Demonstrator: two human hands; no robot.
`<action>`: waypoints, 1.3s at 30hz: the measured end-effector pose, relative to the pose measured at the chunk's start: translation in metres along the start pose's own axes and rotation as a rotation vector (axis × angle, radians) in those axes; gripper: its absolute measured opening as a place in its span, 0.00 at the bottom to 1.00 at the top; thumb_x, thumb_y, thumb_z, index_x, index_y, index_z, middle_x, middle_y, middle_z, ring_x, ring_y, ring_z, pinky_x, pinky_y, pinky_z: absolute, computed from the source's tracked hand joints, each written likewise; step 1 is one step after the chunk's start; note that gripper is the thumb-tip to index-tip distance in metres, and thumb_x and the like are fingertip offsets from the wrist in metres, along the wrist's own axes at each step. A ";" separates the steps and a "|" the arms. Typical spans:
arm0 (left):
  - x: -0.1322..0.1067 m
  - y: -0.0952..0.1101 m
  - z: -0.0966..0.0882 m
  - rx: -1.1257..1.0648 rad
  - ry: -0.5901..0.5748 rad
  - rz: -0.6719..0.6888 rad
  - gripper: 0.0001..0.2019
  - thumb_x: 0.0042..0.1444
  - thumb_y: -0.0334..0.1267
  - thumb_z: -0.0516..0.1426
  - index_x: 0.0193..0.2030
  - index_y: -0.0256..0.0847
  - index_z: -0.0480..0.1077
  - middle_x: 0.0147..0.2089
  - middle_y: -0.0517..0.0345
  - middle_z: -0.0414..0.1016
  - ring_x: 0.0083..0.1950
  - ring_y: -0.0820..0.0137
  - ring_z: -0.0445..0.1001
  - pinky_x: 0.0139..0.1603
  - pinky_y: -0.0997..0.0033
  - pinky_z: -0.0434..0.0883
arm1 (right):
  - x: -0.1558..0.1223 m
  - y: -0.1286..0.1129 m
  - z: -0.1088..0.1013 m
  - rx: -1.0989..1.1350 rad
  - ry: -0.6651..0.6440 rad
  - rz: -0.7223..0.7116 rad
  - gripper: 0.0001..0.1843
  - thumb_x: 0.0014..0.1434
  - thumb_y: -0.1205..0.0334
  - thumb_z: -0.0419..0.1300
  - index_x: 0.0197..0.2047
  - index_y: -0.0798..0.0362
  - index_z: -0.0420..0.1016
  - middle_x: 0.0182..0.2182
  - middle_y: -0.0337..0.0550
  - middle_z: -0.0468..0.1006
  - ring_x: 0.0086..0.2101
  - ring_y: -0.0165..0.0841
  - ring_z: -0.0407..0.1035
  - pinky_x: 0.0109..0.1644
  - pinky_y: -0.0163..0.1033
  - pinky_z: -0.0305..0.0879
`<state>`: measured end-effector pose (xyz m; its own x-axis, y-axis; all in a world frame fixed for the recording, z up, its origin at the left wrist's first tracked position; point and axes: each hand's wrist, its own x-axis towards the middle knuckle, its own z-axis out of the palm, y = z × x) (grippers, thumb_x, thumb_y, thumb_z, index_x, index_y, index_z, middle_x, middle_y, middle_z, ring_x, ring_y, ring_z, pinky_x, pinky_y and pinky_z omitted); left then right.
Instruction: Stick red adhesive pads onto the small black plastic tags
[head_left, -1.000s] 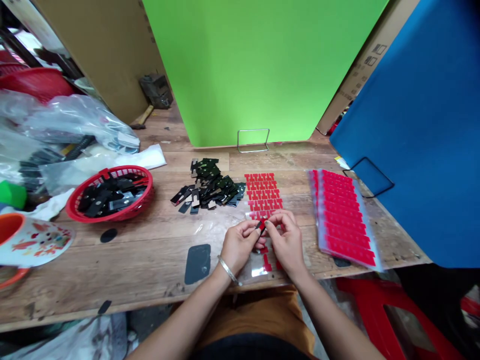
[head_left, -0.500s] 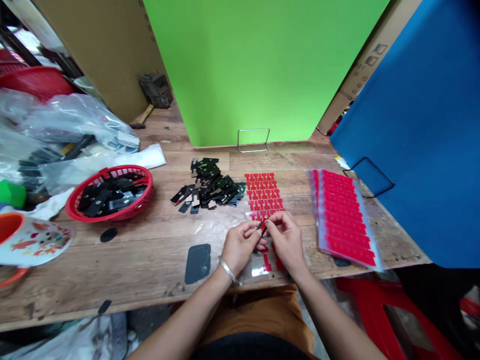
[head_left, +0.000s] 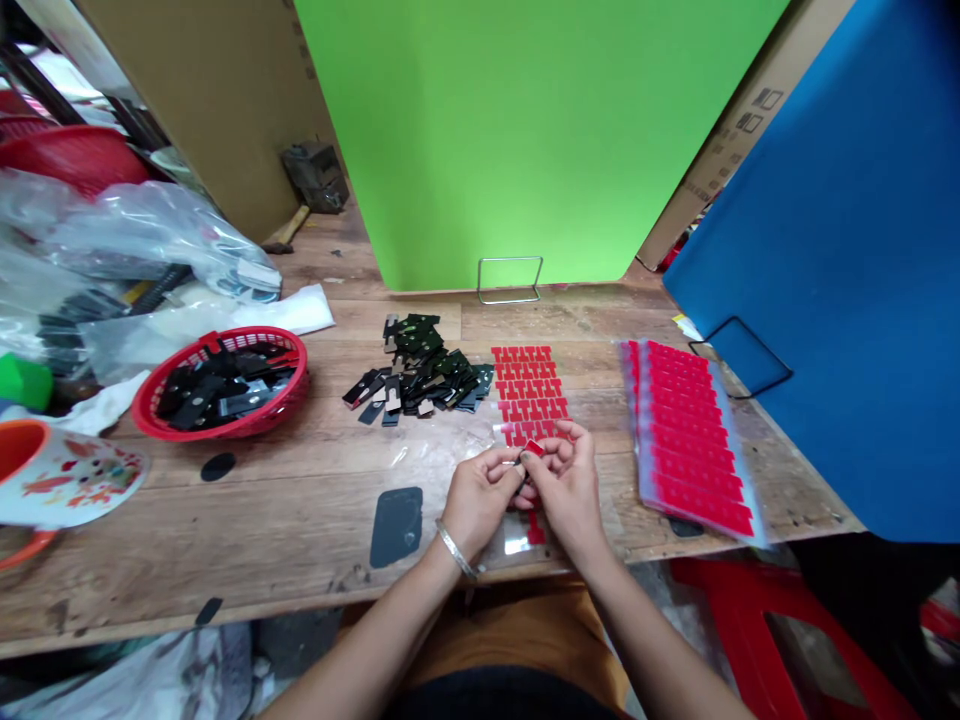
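Observation:
My left hand point(head_left: 480, 495) and my right hand point(head_left: 566, 485) meet over the near edge of the wooden table point(head_left: 300, 500). Together their fingertips pinch one small black part with a red sticker piece point(head_left: 529, 450) on it. Under the hands lies a clear sheet of red T-shaped stickers point(head_left: 529, 390). A pile of small black parts point(head_left: 420, 375) sits just beyond, to the left of the sheet.
A red basket point(head_left: 221, 385) of black parts stands at the left, with plastic bags behind it and a painted mug point(head_left: 60, 480) at the far left. Stacked red sticker sheets point(head_left: 690, 430) lie to the right. A dark pad point(head_left: 396, 525) lies near the front edge. Green and blue boards stand behind.
The hands stayed in place over the sheet; the fingers shifted slightly and the red sticker piece now shows on top of the held part.

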<state>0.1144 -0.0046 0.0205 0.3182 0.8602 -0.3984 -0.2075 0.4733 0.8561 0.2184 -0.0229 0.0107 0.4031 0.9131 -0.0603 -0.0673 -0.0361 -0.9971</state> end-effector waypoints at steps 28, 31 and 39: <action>-0.030 0.102 -0.175 0.743 0.744 0.612 0.18 0.51 0.45 0.54 0.46 0.39 0.70 0.45 0.51 0.74 0.45 0.64 0.72 0.50 0.63 0.66 | -0.002 0.015 -0.008 0.042 -0.206 0.261 0.18 0.53 0.49 0.58 0.29 0.58 0.73 0.21 0.39 0.70 0.19 0.23 0.59 0.19 0.27 0.53; -0.031 0.116 -0.188 1.105 0.905 0.760 0.15 0.50 0.43 0.56 0.43 0.41 0.71 0.49 0.53 0.72 0.52 0.63 0.68 0.55 0.65 0.61 | -0.007 0.018 -0.004 0.030 -0.226 0.261 0.18 0.53 0.49 0.57 0.30 0.58 0.73 0.21 0.40 0.70 0.19 0.23 0.59 0.19 0.27 0.53; 0.029 0.064 -0.157 1.300 0.634 0.420 0.17 0.50 0.50 0.54 0.39 0.39 0.69 0.31 0.54 0.73 0.33 0.66 0.71 0.34 0.71 0.65 | -0.018 0.022 0.009 -0.081 -0.357 0.223 0.20 0.54 0.47 0.55 0.30 0.58 0.73 0.22 0.42 0.70 0.20 0.24 0.61 0.19 0.28 0.54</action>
<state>-0.0352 0.0801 0.0123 -0.0658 0.9847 0.1614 0.8702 -0.0225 0.4921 0.2020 -0.0363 -0.0099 0.0447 0.9622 -0.2688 -0.0392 -0.2672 -0.9628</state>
